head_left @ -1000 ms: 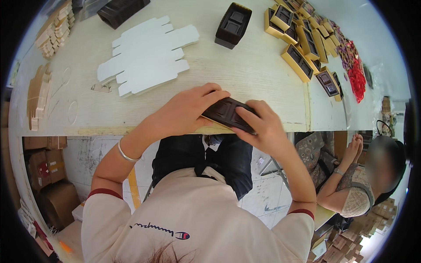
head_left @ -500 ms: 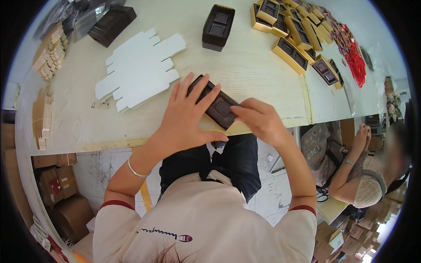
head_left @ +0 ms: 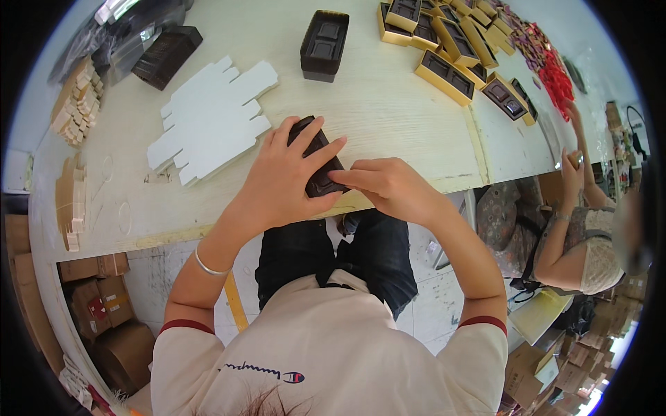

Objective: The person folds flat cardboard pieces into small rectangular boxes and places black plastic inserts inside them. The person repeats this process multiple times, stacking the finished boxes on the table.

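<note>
A dark brown plastic tray point(head_left: 321, 184) with moulded hollows lies slanted near the table's front edge. My left hand point(head_left: 281, 177) lies over it with fingers spread, gripping it between fingers and thumb. At the tray's near right end, my right hand point(head_left: 399, 187) pinches the rim with thumb and forefinger. My hands hide much of the tray. Beyond it stands a stack of matching dark trays point(head_left: 325, 45). To the left of my left hand lies a pile of flat white notched card blanks point(head_left: 208, 118).
Gold boxes with dark trays inside point(head_left: 445, 76) are heaped at the back right, beside red wrapped pieces point(head_left: 548, 76). Another dark tray stack point(head_left: 166, 55) lies back left. Folded card pieces point(head_left: 71, 201) line the left edge. A co-worker point(head_left: 590, 243) sits at the right.
The view has shifted slightly. My right hand has come closer to my left along the tray's near end. The co-worker's one arm now reaches to the red pieces.
</note>
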### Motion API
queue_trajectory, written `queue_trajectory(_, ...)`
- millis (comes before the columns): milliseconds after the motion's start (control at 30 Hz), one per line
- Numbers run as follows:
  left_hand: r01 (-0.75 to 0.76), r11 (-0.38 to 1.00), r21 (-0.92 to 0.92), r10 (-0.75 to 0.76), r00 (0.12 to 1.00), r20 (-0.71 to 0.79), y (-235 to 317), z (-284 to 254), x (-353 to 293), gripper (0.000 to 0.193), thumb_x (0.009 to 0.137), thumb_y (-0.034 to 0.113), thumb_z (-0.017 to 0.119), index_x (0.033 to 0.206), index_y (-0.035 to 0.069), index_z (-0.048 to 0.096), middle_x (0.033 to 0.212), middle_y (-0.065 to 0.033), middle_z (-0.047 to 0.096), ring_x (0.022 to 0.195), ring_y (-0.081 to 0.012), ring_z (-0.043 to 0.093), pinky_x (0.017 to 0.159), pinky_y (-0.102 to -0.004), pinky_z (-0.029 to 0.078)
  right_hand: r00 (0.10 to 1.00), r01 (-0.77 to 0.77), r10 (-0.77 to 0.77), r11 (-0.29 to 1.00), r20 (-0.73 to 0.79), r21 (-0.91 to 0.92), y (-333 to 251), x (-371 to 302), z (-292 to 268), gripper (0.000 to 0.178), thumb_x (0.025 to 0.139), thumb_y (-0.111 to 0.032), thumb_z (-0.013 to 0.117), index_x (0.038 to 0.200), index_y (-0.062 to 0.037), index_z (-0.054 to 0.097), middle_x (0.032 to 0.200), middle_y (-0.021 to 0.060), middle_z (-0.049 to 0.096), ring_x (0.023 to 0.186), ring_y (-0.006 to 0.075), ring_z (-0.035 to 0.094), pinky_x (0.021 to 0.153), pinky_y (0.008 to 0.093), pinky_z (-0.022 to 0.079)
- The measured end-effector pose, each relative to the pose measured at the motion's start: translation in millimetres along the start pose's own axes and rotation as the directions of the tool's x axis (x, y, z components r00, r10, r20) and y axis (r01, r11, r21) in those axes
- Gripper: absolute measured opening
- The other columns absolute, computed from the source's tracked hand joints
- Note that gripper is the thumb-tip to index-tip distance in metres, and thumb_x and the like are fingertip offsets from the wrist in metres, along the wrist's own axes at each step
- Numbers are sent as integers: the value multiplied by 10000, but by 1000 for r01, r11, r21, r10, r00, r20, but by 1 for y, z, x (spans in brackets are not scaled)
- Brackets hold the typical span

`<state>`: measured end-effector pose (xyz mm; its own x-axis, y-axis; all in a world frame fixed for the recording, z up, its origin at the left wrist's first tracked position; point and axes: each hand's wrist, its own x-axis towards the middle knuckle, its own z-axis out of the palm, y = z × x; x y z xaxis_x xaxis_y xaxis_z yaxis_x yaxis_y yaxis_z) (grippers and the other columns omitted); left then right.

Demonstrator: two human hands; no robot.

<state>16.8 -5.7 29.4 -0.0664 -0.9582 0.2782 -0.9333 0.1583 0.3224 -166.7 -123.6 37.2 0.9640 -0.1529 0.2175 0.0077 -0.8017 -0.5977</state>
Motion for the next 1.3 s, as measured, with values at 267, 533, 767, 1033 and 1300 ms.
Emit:
queue_trajectory(267, -33, 995, -92, 45, 992, 122, -10, -12, 5, 613, 695, 335, 756, 1272, 193, 606, 1427, -146, 430, 1281, -419, 365, 1026, -502, 392, 996, -76, 88, 891, -5, 448, 8, 4, 7, 381, 764, 136, 599, 1090, -44, 682, 829, 124, 636, 720, 293, 608, 668, 359, 499)
queue_trajectory(533, -105, 994, 3, 104, 988, 111, -22, -1, -4, 654, 799, 473, 668, 1370, 194, 514, 1485, -169, 339, 1349, -433, 278, 1076, -560, 290, 996, -54, 52, 998, 74, 32, 5, 9, 6, 336, 765, -46, 672, 1101, -51, 673, 1046, 216, 629, 966, 330, 613, 834, 402, 488)
queue_trajectory(767, 44, 996, 79, -46, 999, 23, -13, 25, -21, 630, 904, 407, 560, 1446, 133, 392, 1518, -177, 259, 1409, -419, 189, 1100, -634, 136, 961, -140, 97, 978, -258, -155, -24, -8, 52, 591, 703, -322, 796, 1171, -33, 578, 1275, 219, 503, 1157, 367, 512, 981, 472, 384)
queue_trajectory(1033, -245, 759, -603, -36, 909, -415, 10, -40, -41, 611, 885, 416, 589, 1309, -16, 508, 1311, -209, 519, 1224, -392, 475, 1031, -516, 356, 890, -280, 129, 912, -438, -299, -32, -18, 63, 532, 668, -262, 754, 1114, -36, 570, 1195, 188, 537, 1131, 340, 519, 1059, 549, 285)
queue_trajectory(1300, -495, -371, -786, 286, 744, -604, 33, -124, -58, 428, 904, 510, 589, 824, 101, 686, 860, -74, 676, 772, -193, 581, 668, -294, 437, 742, -564, 23, 562, -670, -605, 46, 8, -97, 540, 795, -347, 747, 1235, -76, 593, 1256, 231, 530, 1115, 395, 533, 939, 467, 427)
